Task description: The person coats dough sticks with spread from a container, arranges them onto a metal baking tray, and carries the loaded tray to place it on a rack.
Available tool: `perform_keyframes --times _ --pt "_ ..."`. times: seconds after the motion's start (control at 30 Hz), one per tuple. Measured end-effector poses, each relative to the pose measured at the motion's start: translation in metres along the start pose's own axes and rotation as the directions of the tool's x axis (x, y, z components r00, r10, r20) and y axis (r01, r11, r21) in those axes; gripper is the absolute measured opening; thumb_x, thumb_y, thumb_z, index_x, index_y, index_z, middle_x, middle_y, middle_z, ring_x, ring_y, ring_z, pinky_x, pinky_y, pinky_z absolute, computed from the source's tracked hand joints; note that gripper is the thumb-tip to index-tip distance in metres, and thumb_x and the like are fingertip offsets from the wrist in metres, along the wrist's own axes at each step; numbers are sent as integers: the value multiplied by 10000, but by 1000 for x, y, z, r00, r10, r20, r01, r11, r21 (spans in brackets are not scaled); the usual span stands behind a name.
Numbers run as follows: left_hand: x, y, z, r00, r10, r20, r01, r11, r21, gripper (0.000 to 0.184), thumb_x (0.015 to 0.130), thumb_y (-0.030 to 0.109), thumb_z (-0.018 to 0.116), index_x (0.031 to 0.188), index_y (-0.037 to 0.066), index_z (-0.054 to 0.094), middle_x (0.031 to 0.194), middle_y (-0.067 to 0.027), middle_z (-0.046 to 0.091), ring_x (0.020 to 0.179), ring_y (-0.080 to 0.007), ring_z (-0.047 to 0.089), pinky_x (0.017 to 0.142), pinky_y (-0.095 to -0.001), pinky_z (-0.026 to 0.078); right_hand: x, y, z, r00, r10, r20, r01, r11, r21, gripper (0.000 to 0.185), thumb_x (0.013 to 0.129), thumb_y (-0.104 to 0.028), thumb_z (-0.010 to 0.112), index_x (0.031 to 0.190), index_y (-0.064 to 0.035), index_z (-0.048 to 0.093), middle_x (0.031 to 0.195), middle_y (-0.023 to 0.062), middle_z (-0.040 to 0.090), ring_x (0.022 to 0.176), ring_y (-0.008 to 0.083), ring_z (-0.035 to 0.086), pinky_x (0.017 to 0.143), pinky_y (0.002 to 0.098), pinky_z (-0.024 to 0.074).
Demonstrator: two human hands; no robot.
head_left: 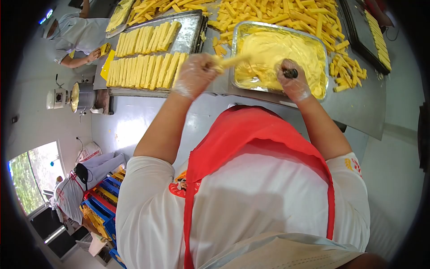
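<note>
Left hand point(195, 76), in a clear plastic glove, is closed about one end of a motion-blurred yellow stick point(237, 61), which extends rightward over a rectangular metal pan point(244, 84) of yellow cream point(273, 45). Right hand point(294, 81), likewise gloved, is clenched around a dark handle point(290, 73) above the pan's near side. At left, a baking tray point(190, 33) bears two rows of sticks point(148, 38); loose sticks point(277, 12) lie heaped beyond the pan.
</note>
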State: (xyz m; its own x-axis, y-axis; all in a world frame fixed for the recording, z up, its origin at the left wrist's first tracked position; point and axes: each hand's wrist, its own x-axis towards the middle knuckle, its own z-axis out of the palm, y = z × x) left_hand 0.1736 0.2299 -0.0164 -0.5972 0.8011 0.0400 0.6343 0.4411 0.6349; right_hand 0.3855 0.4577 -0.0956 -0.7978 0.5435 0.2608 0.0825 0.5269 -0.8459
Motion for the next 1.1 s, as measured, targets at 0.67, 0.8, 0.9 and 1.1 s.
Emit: perform_keyframes --times 0.67,0.8,0.9,1.1 --pt "237 -32 -5 981 143 133 -194 787 585 243 838 278 661 937 58 699 1040 -123 704 979 -326 627 863 -465 498 4 -41 12 999 15 -28 -22 971 -237 112 793 -16 623 775 -37 514 742 160 524 737 371 546 659 424 453" --pt "263 -28 39 845 -304 440 -156 647 747 396 848 435 692 1062 103 720 1161 -121 697 1081 -295 651 910 -416 503 2 -51 15 998 27 -49 -36 978 -204 105 781 -4 618 776 -35 518 736 148 518 735 360 549 658 420 448" --pt "256 -28 42 858 -264 441 -180 650 739 533 796 477 730 1175 106 674 1226 -145 672 1135 -299 643 936 -402 511 -3 -49 18 993 75 -92 -95 969 -229 94 778 -2 613 789 -37 526 750 141 523 741 353 554 660 416 449" --pt "254 -50 72 955 -88 284 -168 628 760 374 847 288 687 1172 104 671 1255 -127 666 1146 -297 646 912 -403 531 -4 -44 24 987 73 -140 -110 955 -274 84 781 -23 620 825 -48 552 776 146 531 757 362 562 676 427 459"
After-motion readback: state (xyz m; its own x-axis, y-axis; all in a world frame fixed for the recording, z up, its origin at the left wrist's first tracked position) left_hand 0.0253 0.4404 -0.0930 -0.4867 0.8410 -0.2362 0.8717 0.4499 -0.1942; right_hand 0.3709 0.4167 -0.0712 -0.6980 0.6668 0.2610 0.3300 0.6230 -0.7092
